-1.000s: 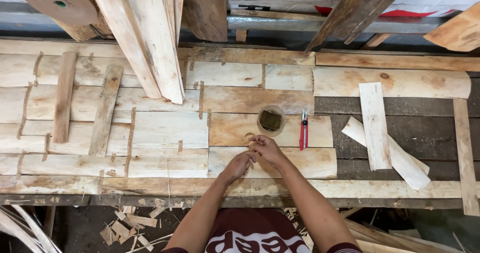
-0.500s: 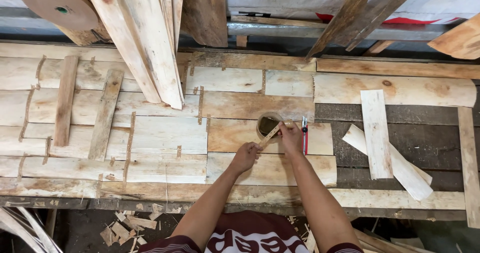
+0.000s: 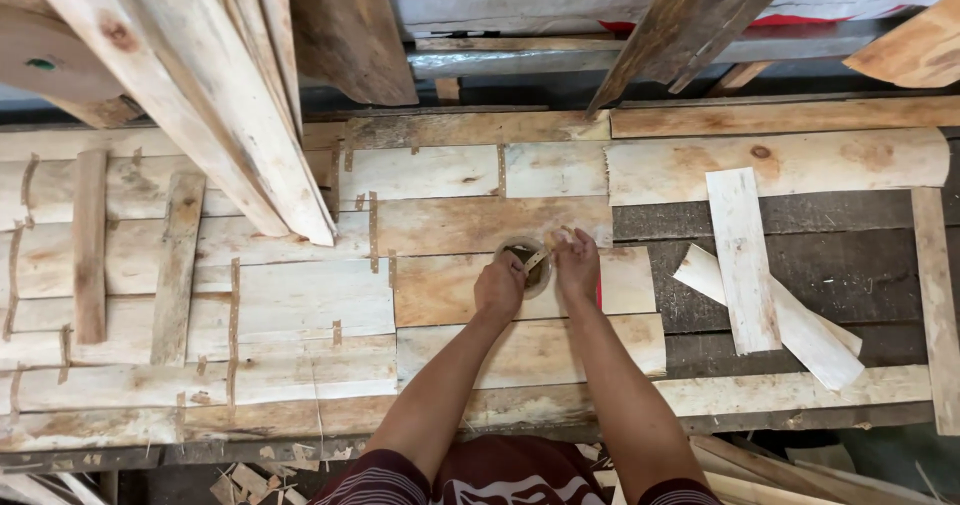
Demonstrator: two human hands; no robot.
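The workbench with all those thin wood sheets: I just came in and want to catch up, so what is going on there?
A person leans over a bench covered with pale veneer sheets. The left hand steadies a small round container of dark stuff, perhaps glue, set on one sheet. The right hand holds a small stick with its tip in the container. A red tool lies mostly hidden under the right hand. Loose strips lie to the right.

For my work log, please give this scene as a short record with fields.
surface: workbench covered with pale wood veneer sheets
left hand: resting at the small round container
right hand: holding a thin stick that points into the container
nearby: loose wood strips to the right
above: leaning planks
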